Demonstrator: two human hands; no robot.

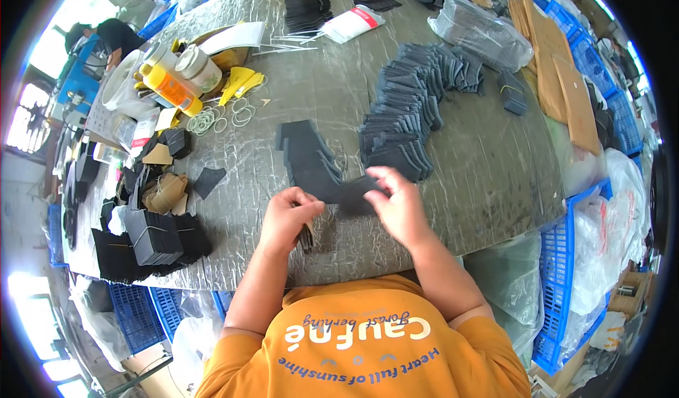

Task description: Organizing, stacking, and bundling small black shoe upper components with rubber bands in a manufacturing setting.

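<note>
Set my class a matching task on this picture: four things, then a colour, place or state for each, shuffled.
1. Left hand
2. Tall bottle
3. Rubber bands
4. Long row of dark pieces

A. Yellow and orange
B. Overlapping in a curve
C. Pinching thin pieces
D. Pale loops beside the bottle

Pairs: 1-C, 2-A, 3-D, 4-B

A workshop — dark cut pieces (402, 108) fanned over a big worktable (488, 186), blue crates (555, 278) lower right, blue machinery (83, 65) upper left.
</note>
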